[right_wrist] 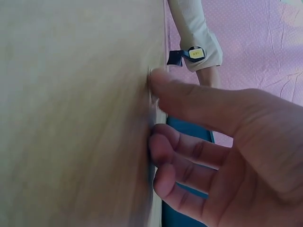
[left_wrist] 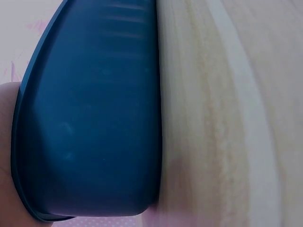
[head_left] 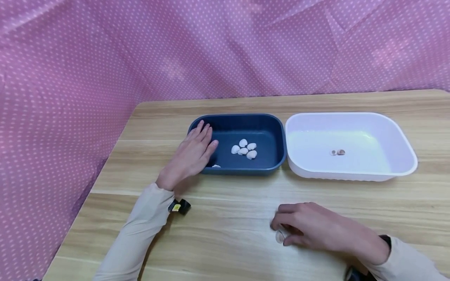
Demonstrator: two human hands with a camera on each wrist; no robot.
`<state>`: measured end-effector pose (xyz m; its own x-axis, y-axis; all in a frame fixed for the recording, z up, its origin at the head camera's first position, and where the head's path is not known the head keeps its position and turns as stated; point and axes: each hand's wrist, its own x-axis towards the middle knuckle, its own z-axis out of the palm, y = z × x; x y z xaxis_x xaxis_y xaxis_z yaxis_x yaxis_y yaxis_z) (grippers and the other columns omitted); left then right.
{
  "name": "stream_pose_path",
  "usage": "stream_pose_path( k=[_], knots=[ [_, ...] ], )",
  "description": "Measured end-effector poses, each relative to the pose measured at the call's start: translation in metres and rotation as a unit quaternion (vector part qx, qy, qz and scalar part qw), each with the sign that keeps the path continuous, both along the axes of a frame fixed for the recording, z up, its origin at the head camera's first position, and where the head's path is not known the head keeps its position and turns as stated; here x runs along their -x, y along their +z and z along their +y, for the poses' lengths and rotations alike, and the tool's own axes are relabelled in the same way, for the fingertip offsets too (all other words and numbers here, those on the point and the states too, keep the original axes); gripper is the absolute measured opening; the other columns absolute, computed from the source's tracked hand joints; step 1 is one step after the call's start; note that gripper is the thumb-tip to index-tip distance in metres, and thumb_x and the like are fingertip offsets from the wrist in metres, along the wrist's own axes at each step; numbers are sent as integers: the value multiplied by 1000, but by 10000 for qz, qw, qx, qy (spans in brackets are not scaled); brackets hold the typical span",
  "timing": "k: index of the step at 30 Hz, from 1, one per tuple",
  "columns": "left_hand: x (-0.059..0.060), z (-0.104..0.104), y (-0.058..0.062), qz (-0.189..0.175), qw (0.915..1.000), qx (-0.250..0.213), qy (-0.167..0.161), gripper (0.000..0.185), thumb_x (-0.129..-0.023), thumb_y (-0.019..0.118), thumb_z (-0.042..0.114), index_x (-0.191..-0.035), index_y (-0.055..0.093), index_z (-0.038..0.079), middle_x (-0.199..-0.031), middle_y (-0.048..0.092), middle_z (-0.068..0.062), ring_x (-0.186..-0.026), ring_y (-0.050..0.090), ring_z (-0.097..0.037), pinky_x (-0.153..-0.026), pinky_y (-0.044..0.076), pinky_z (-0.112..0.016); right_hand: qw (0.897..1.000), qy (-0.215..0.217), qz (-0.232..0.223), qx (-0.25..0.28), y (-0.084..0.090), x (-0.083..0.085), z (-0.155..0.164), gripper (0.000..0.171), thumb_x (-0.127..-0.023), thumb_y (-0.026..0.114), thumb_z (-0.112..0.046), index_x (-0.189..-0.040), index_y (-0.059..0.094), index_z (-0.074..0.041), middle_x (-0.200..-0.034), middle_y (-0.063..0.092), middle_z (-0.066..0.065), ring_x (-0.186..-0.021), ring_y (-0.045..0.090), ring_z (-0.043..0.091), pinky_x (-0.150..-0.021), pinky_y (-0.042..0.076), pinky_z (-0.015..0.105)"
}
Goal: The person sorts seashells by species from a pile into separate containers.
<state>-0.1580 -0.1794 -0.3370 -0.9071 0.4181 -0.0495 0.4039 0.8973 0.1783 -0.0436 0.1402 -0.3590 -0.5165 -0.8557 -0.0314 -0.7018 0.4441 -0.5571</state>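
My left hand (head_left: 201,143) lies with straight fingers on the left rim of a dark blue tray (head_left: 277,130). Several white shells (head_left: 244,149) lie clustered in that tray, and one more shell (head_left: 216,166) lies by its front wall. In the left wrist view the tray's outer wall (left_wrist: 94,118) fills the frame against the wooden table (left_wrist: 227,118). My right hand (head_left: 283,232) rests on the table near the front, its thumb and curled fingers (right_wrist: 189,101) pinching a small pale shell (head_left: 280,236). Two small brownish shells (head_left: 338,152) lie in the white tray (head_left: 404,156).
The two trays stand side by side at mid-table, almost touching. A pink dotted cloth (head_left: 105,58) hangs behind the table and down its left side. A small black clip with a yellow label (head_left: 180,206) sits at my left wrist. Bare wood stretches between my hands.
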Motion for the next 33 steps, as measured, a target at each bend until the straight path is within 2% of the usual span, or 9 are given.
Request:
stream_pose_path(
  k=[7, 14, 19, 27, 33],
  knots=[
    [0, 0, 1, 19, 10000, 6, 18, 67, -105, 16, 46, -152, 18, -2, -160, 12, -15, -148, -6, -22, -119, 0, -38, 9994, 105, 313, 139, -2, -1, -2, 14, -86, 74, -20, -94, 64, -25, -89, 52, -16, -74, 47, -3, -63, 42, 16],
    [-1, 0, 1, 25, 10000, -18, -8, 67, -105, 16, 46, -151, 19, -2, -160, 13, -15, -148, -6, -22, -119, 0, -38, 9998, 8, -16, 196, -1, -1, -2, 11, -88, 71, -18, -91, 64, -24, -89, 53, -16, -71, 48, -4, -61, 42, 15],
    [-1, -1, 1, 47, 10000, -20, -1, 68, -105, 16, 47, -152, 19, -2, -160, 13, -14, -148, -5, -23, -119, 0, -38, 9998, -128, -146, 73, 0, 0, -2, 14, -87, 72, -17, -97, 65, -24, -92, 54, -16, -72, 48, -3, -62, 43, 16],
    [0, 0, 1, 43, 10000, -24, 3, 67, -105, 16, 46, -151, 19, -2, -160, 13, -15, -148, -4, -23, -119, 0, -38, 9980, -16, 587, 254, -3, -1, -1, 12, -85, 74, -17, -93, 67, -23, -93, 53, -15, -75, 50, -2, -64, 46, 17],
    [0, 0, 0, 18, 10000, -18, 28, 67, -105, 17, 45, -151, 20, -2, -160, 13, -15, -148, -5, -22, -119, 0, -37, 9959, 59, 782, 446, -5, 0, 0, 12, -84, 74, -15, -91, 67, -23, -93, 54, -15, -76, 50, -2, -65, 47, 17]
  ],
)
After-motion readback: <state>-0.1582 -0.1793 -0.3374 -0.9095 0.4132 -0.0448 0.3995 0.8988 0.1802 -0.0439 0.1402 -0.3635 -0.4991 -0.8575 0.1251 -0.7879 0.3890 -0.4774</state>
